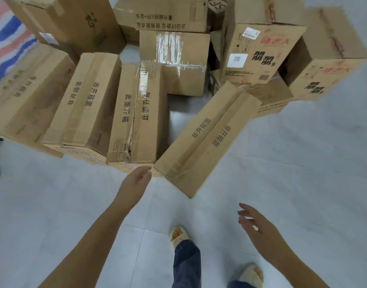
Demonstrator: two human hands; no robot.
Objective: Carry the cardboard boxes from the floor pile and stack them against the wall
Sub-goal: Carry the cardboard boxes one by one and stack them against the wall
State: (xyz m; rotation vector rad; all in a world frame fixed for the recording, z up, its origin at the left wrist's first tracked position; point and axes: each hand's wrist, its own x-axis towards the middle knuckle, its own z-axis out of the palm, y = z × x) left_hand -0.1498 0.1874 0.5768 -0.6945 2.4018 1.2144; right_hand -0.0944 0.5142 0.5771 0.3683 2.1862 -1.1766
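A pile of brown cardboard boxes covers the floor ahead. The nearest one, a long box (207,140) with black print, lies skewed at centre right. To its left lies a taped long box (139,115), then two more long boxes (85,100). My left hand (134,181) reaches forward with fingers apart, its tips just short of the near corners of the taped box and the skewed box. My right hand (255,223) hovers open over the floor, below and right of the skewed box. Neither hand holds anything.
Taller boxes (259,53) with bold black and red print stand at the back right, others (172,15) at the back. A striped red, white and blue sheet (8,38) lies at the far left. My feet in pale slippers (179,235) stand on grey floor tiles.
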